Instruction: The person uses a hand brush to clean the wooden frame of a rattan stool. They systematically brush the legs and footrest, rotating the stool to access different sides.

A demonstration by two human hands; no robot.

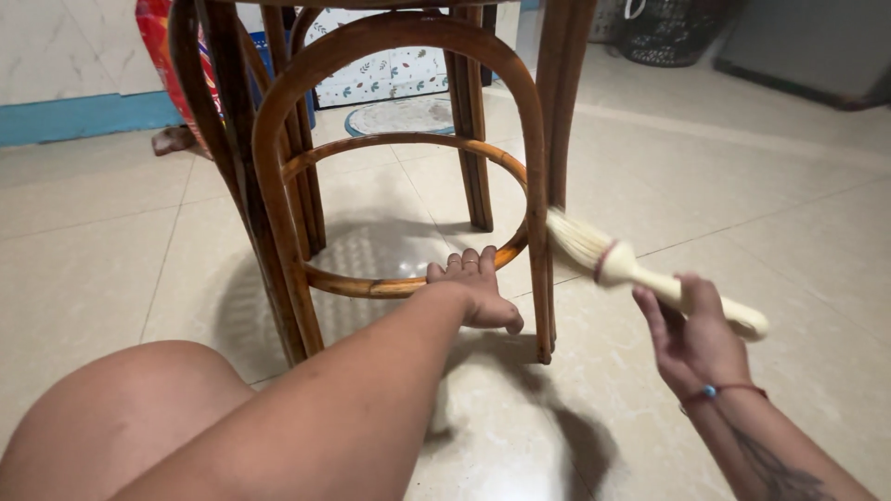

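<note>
A pale tiled floor [724, 213] carries a bentwood chair [278, 167] of reddish-brown wood, seen from low down among its curved legs and the round lower ring [371, 286]. The person's bare knee [121, 408] fills the near left corner. The left hand [475, 288] reaches forward and closes its grip over the ring's front edge, fingers curled on top. The right hand [691, 339], wearing a red cord bracelet [724, 391], has its grip wrapped around the cream handle of a small brush [640, 272], whose pale bristles touch the chair's front right leg [536, 232].
</note>
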